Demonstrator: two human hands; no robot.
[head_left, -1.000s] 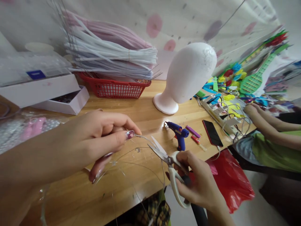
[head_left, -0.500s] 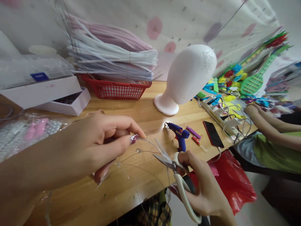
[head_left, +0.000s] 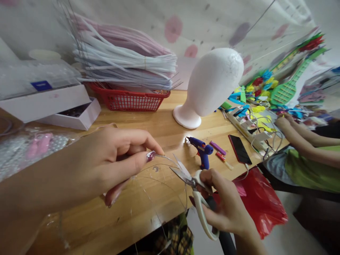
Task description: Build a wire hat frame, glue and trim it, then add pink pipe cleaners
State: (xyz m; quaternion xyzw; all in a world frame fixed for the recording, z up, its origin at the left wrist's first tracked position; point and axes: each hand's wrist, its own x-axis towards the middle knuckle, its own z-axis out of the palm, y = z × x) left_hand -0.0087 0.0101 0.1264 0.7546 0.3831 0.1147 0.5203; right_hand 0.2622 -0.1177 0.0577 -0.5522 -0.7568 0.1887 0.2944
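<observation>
My left hand (head_left: 111,159) pinches a thin clear strand (head_left: 166,159) between thumb and forefinger, over the wooden table (head_left: 148,124). More loops of the clear strand (head_left: 148,184) hang below the hand. My right hand (head_left: 225,205) grips white-handled scissors (head_left: 191,184) at the table's front edge. The scissor blades are parted, with the strand lying between them just right of my left thumb.
A white foam head (head_left: 209,88) stands mid-table. A blue glue gun (head_left: 202,150), a phone (head_left: 239,148) and a power strip (head_left: 249,127) lie to its right. A red basket (head_left: 130,99) holds white and pink strips. Another person's arms (head_left: 302,141) rest at right. A red bag (head_left: 257,202) hangs below.
My right hand with the scissors dipped and came back up, staying at the strand. My left hand keeps its pinch and has barely shifted.
</observation>
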